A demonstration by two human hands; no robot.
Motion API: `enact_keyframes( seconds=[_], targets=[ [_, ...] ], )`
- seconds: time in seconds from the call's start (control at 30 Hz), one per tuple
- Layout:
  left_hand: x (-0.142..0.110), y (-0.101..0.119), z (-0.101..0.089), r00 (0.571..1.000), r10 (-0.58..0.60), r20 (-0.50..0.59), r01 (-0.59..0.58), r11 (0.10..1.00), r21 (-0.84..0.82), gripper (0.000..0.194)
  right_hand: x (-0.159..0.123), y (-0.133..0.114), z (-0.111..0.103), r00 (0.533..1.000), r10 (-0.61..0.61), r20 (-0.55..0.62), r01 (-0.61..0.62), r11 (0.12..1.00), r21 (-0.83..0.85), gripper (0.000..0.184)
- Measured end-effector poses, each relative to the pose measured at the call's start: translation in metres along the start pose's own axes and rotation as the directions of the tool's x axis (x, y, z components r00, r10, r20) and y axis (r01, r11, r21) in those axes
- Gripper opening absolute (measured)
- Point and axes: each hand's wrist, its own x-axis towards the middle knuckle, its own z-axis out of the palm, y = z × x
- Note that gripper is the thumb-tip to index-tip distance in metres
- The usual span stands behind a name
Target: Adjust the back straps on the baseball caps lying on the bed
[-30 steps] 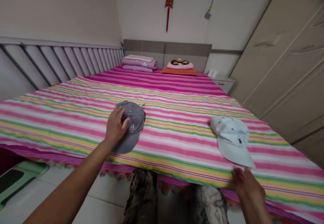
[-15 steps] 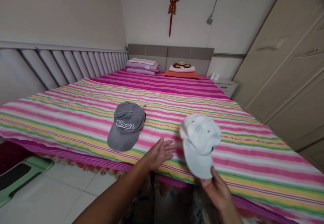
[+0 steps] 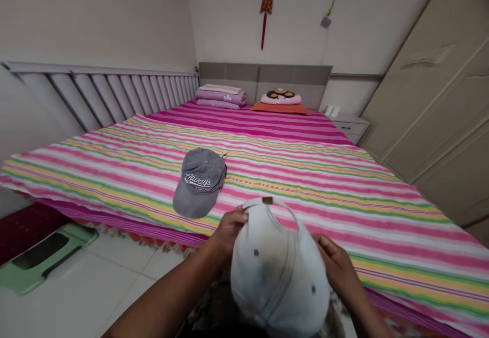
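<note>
A white baseball cap [image 3: 280, 277] is held up near the bed's front edge, its back strap and brown buckle facing away from me. My left hand [image 3: 232, 230] pinches the strap side of its rim. My right hand [image 3: 334, 259] grips the opposite rim, with the fingers partly hidden behind the cap. The cap's brim is out of sight. To the left, a grey baseball cap [image 3: 201, 181] with white "Always" lettering lies on the striped sheet, its brim toward me.
The bed [image 3: 362, 200] has a striped cover. Folded purple bedding [image 3: 220, 97] and a pink pillow stack [image 3: 280, 101] lie by the headboard [image 3: 244, 76]. A green stool [image 3: 49, 256] stands at lower left, a nightstand [image 3: 349, 125] at the far right, beside a wardrobe [image 3: 431, 104].
The white cap has come closer to me and turned, so its back strap shows instead of the brim. My left hand, free before, has taken hold of its rim.
</note>
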Motion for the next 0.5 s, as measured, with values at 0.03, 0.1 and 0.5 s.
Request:
enact_keyframes(
  seconds=[0.03, 0.1, 0.5],
  targets=[
    [-0.002, -0.004, 0.002, 0.999, -0.019, 0.031, 0.018, 1.000, 0.009, 0.011, 0.000, -0.014, 0.002, 0.998, -0.051, 0.028, 0.050, 0.998, 0.041, 0.029],
    [-0.005, -0.009, 0.005, 0.997, -0.040, 0.073, 0.036, 0.998, 0.046, 0.013, -0.003, -0.035, 0.010, 0.982, -0.106, 0.154, 0.081, 0.983, 0.163, 0.041],
    [-0.018, 0.008, 0.011, 0.985, -0.168, -0.047, 0.172, 0.893, 0.416, 0.034, -0.019, -0.057, 0.039, 0.893, -0.020, 0.450, -0.169, 0.912, 0.375, 0.023]
  ],
)
